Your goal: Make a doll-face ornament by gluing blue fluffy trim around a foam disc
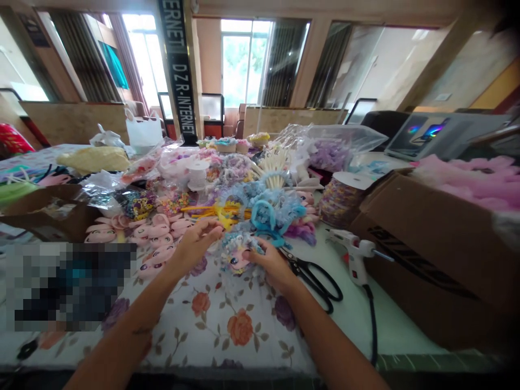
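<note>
A small doll head (238,260) with a painted eye and fluffy blue and yellow trim is held just above the floral tablecloth. My right hand (270,262) grips it from the right, thumb across the face. To its upper left, my left hand (203,235) has its fingers bent, thumb close to the fingertips, near some yellow pieces (227,214); whether anything small is between them cannot be made out. Light blue fluffy trim (268,208) lies just beyond both hands. Several pink doll faces (158,238) rest left of my left hand.
Black-handled scissors (314,276) and a white glue gun (357,254) with its cable lie to the right. Beyond them stand a cardboard box (430,260) and a spool (343,197). Another box (52,216) is at left. Bagged trims fill the back.
</note>
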### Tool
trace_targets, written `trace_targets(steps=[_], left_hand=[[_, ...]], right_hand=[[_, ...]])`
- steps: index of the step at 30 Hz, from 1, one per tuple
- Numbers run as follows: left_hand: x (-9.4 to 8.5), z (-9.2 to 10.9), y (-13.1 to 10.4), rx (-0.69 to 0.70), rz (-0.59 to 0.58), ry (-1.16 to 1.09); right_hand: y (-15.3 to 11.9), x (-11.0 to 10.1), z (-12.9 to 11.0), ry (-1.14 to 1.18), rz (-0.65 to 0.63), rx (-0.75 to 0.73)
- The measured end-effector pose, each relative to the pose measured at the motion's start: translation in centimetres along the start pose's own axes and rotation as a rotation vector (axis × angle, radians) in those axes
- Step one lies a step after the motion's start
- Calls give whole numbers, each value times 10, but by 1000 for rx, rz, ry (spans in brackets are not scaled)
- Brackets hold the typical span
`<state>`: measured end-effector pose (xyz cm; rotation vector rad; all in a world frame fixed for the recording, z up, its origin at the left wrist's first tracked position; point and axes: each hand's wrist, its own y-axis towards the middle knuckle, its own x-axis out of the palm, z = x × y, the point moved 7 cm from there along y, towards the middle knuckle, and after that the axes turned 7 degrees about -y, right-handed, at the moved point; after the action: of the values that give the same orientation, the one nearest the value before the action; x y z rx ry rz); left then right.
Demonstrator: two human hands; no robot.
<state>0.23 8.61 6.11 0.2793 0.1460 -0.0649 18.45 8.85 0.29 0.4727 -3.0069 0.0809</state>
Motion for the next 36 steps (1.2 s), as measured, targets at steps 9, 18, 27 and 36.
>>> trace_targets(steps=[9, 18, 27, 36], left_hand=[[22, 19, 23, 4, -263, 260], [27, 36, 26, 38, -333, 430], [27, 33, 25, 51, -316, 514], [27, 30, 27, 5, -281, 437]], right_hand=[[-1, -4, -1, 5, 49, -34], [-1, -5, -7, -108, 73, -81], [-2, -3, 0, -58, 77, -41], [-2, -1, 6, 119, 102, 1]])
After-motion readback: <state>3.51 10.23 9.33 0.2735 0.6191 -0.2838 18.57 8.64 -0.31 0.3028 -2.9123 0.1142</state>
